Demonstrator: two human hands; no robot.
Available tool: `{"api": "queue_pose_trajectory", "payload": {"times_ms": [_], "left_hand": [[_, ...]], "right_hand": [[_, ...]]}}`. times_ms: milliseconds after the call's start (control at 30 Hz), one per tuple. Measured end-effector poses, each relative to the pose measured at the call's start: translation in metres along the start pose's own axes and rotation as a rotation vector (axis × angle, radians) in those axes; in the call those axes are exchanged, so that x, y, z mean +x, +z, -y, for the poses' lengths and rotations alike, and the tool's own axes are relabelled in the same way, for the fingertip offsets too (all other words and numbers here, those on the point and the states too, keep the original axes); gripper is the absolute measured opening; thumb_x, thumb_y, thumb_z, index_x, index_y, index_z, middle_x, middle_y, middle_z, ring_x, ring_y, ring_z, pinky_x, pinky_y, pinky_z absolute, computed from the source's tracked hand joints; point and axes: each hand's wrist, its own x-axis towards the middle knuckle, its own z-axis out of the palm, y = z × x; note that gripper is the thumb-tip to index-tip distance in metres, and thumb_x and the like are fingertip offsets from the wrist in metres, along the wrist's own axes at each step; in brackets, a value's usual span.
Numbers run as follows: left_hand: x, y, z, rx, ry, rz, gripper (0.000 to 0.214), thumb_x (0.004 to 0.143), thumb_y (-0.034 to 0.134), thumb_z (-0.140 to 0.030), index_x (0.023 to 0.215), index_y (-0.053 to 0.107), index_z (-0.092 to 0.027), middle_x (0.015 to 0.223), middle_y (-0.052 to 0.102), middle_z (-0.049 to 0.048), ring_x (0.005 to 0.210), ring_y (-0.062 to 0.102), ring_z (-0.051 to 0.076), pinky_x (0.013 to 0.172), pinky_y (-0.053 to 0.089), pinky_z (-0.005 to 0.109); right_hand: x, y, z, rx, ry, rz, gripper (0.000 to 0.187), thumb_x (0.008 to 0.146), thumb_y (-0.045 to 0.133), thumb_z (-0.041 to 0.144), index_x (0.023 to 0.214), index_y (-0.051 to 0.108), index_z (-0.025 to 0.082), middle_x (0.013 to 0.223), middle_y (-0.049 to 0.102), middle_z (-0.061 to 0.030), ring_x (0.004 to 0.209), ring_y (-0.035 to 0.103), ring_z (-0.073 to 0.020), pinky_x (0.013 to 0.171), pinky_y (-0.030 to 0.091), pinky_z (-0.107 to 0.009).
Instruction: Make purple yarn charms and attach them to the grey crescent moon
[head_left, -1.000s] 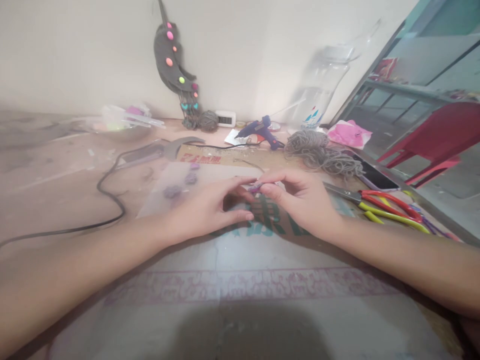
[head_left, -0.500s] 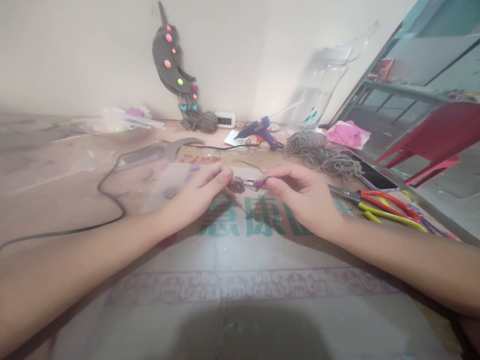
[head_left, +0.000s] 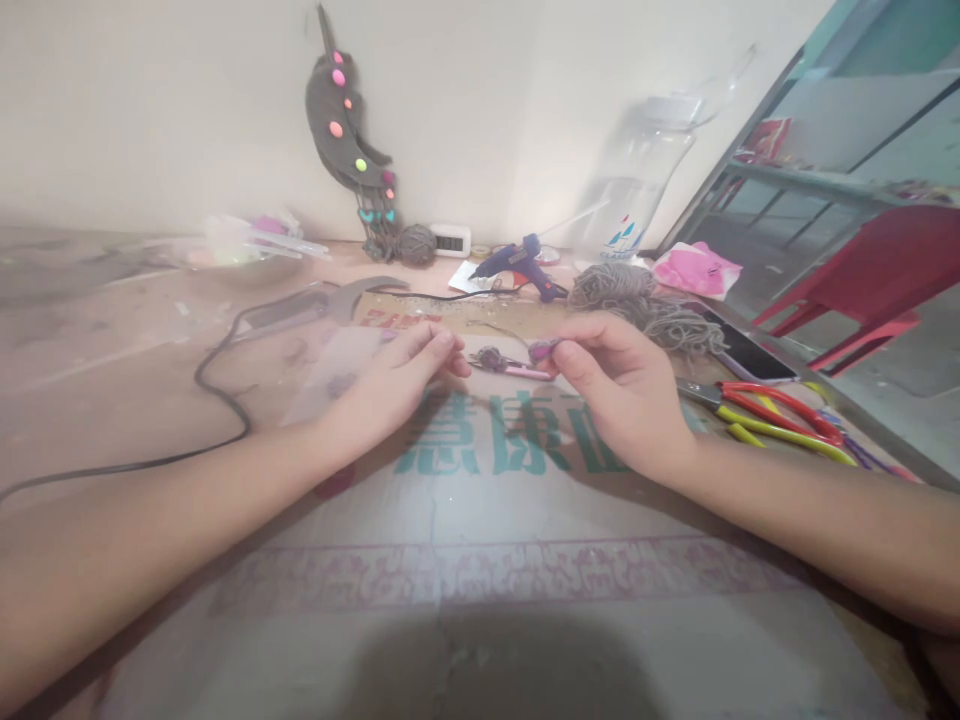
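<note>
My right hand pinches a small purple-and-grey piece between thumb and forefinger. Opposite it, my left hand has thumb and fingers closed together; whether anything is in them is hidden. Between the hands is a small grey yarn knot, apart from the left fingertips. A slim pink-handled tool lies by the knot, its kind too blurred to tell. Under both hands is a printed cardboard sheet.
A blue glue gun and a tangle of grey yarn lie behind my hands. Red-and-yellow-handled pliers and a phone are at right. A glass jug and a decorated grey crescent stand against the wall.
My hands have moved apart. The purple-and-grey piece has shifted slightly right with my right hand, and the grey knot is now separate from my left fingers.
</note>
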Motion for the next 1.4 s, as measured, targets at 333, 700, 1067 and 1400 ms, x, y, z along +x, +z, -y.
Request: {"api": "queue_pose_trajectory", "payload": {"times_ms": [333,700,1067,1400], "left_hand": [[0.001,0.0,0.003,-0.076,-0.028,-0.131,0.029,0.091,0.055,-0.043,0.073,0.055,-0.02,0.075,0.063,0.0014,0.068,0.062,0.016,0.073,0.052,0.034],[0.004,-0.004,0.005,-0.065,-0.021,-0.084,0.04,0.095,0.046,-0.052,0.072,0.054,-0.02,0.069,0.06,0.0014,0.063,0.06,0.016,0.063,0.048,0.031],[0.002,-0.004,-0.001,0.087,-0.007,-0.054,0.029,0.086,0.066,-0.047,0.083,0.058,-0.019,0.078,0.067,0.001,0.07,0.063,0.016,0.068,0.047,0.029],[-0.001,0.0,-0.007,0.139,0.031,-0.03,0.026,0.086,0.062,-0.042,0.076,0.052,-0.02,0.075,0.063,-0.0007,0.07,0.057,0.015,0.068,0.044,0.028]], "right_hand": [[0.0,-0.001,-0.002,0.027,0.002,-0.013,0.018,0.091,0.065,0.042,0.086,0.064,0.024,0.077,0.068,0.0005,0.071,0.064,-0.0141,0.07,0.055,-0.03],[0.045,-0.025,0.006,0.291,0.069,-0.297,0.025,0.094,0.054,0.014,0.072,0.057,0.023,0.069,0.052,0.0008,0.064,0.052,-0.0123,0.066,0.046,-0.028],[0.028,-0.014,0.003,0.226,0.156,-0.057,0.021,0.09,0.066,0.038,0.077,0.057,0.025,0.073,0.055,0.001,0.068,0.055,-0.0142,0.071,0.052,-0.031],[0.01,-0.005,-0.004,0.264,0.229,0.063,0.02,0.089,0.067,0.041,0.082,0.063,0.023,0.073,0.061,0.0023,0.07,0.059,-0.0128,0.071,0.051,-0.028]]}}
